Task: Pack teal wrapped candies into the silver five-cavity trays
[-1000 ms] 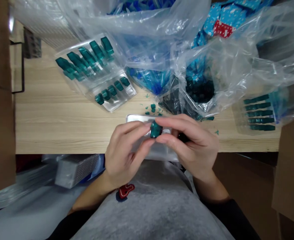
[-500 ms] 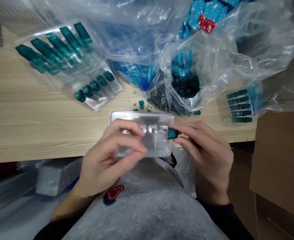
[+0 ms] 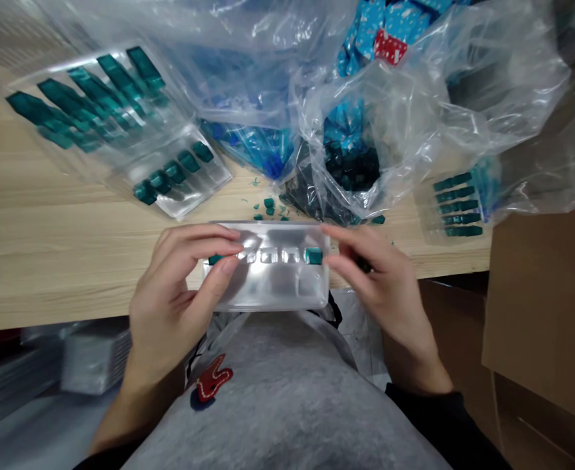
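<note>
A clear plastic tray (image 3: pixel 267 287) with a row of small pockets lies at the table's front edge. In its rightmost pocket sits a dark green translucent piece (image 3: pixel 313 255). Another green piece (image 3: pixel 215 259) shows at the tray's left end, partly covered by my left hand (image 3: pixel 182 287). That hand's thumb and fingers are pinched close together over the left pockets; whether anything is between them is hidden. My right hand (image 3: pixel 378 281) is at the tray's right edge, beside the seated piece, with thumb and forefinger apart and nothing between them.
At the left stands an open clear tray (image 3: pixel 174 209) with green pieces in rows. Plastic bags (image 3: pixel 404 124) crowd the back, one with dark pieces inside. Green scraps (image 3: pixel 269 203) lie behind my tray. Another filled tray (image 3: pixel 458 205) and a cardboard box (image 3: pixel 542 294) are at the right.
The green piece from my right hand now sits in the rightmost pocket, and those fingers have parted. My left hand has moved left and up along the tray.
</note>
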`<action>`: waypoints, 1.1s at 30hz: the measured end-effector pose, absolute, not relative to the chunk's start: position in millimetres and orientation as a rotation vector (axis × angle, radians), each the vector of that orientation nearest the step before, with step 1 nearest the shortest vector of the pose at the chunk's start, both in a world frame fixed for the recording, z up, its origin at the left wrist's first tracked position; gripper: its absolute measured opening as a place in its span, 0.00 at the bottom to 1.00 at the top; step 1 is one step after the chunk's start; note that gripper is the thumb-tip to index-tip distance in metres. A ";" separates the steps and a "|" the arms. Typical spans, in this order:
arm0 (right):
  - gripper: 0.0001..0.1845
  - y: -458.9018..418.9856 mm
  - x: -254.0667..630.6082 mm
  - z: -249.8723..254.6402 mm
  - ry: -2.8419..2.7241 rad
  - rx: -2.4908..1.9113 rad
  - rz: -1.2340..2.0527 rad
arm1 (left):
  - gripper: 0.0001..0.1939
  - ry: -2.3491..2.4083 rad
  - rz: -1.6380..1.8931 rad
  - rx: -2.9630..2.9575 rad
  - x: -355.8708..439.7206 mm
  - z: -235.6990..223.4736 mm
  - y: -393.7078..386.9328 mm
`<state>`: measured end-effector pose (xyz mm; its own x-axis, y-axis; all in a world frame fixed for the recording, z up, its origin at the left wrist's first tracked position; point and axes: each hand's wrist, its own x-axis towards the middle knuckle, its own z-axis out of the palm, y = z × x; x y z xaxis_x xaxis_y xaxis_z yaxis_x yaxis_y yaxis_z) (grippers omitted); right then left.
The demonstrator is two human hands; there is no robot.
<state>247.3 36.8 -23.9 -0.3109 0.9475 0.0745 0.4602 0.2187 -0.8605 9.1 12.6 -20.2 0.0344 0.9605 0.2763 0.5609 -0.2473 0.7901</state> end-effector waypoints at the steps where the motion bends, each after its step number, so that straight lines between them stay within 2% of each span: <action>1: 0.17 36.9 247.6 -24.5 -1.705 -1.270 1.161 | 0.12 1.521 1.113 1.859 10.6 -19.1 12.7; 4: 0.24 36.1 242.2 -25.6 -1.384 -1.075 1.562 | 0.11 1.419 1.114 1.942 19.0 -16.3 13.8; 7: 0.27 35.1 231.0 -22.5 -1.295 -0.922 1.660 | 0.13 1.326 1.076 2.076 31.2 -13.6 15.4; 12: 0.26 31.7 220.8 -11.7 -1.304 -0.882 1.558 | 0.18 1.390 1.081 2.182 43.9 -8.9 18.7; 19: 0.29 21.8 216.4 -11.2 -1.228 -0.802 1.427 | 0.09 1.309 0.992 2.231 34.8 1.5 25.3; 26: 0.12 26.0 218.5 -6.7 -1.580 -0.911 1.036 | 0.04 1.216 1.023 2.142 34.3 3.0 25.4; 33: 0.10 23.3 221.0 -10.6 -1.620 -0.837 0.916 | 0.07 1.190 0.985 1.888 31.9 9.8 25.4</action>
